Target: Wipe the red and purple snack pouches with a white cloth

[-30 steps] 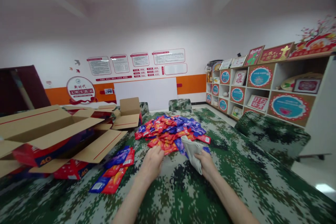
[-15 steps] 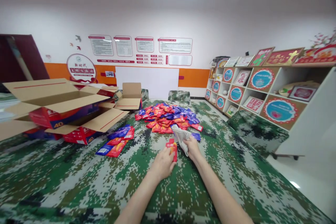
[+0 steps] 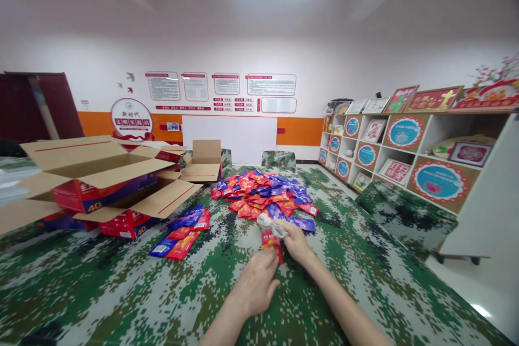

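Left hand [image 3: 255,281] is pinching the red packet [image 3: 271,242] by its near end over the table [image 3: 162,292]; right hand [image 3: 298,242] is clutching a balled white cloth [image 3: 267,221] at its far end. Am judging it's best keeping the packet firm while rubbing. Packet pile [image 3: 263,194] is lying just beyond.

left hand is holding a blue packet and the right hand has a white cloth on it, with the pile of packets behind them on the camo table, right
Not quite. The head view shows the packet in the left hand is red, not blue. The rest holds: the right hand has a white cloth against the packet's top, and the pile of packets lies behind them on the camouflage table.
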### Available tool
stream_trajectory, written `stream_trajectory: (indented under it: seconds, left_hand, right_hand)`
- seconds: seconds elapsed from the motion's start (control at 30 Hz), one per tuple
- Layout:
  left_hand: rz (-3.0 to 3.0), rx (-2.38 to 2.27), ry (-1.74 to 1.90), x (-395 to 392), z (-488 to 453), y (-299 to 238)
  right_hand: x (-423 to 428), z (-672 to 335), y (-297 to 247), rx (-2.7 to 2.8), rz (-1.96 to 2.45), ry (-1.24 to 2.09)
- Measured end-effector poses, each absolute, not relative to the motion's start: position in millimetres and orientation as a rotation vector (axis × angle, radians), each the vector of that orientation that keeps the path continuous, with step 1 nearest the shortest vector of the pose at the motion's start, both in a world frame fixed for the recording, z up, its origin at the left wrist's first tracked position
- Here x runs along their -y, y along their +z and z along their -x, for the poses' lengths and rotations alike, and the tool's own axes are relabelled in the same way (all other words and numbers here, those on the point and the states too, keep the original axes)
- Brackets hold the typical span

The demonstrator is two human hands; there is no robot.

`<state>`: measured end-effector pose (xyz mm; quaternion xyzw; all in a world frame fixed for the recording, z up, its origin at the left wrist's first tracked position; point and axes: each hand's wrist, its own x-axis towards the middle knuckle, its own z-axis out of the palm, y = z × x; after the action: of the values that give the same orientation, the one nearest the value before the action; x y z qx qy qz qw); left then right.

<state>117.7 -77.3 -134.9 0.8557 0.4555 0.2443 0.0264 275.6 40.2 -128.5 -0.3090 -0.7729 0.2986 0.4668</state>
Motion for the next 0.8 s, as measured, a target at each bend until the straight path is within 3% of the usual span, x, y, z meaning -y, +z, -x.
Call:
stream_trajectory:
  seconds: [0.2, 0.6, 0.8]
  left_hand:
    - [-2.543, -1.431, 0.632, 72.5, -111.8, -149.1]
    - [-2.543, -1.389, 0.635, 62.8, -113.1, -143.5]
    - [-2.599, -1.365, 0.638, 62.9, -112.4, -145.5]
  right_hand:
    - [-7.8, -282.0, -154.1, 2.403, 0.638, 0.380]
    - [-71.6, -270.8, -174.6, 2.486, 0.554, 0.276]
    - [-104.8, -250.7, -164.5, 2.400, 0.794, 0.298]
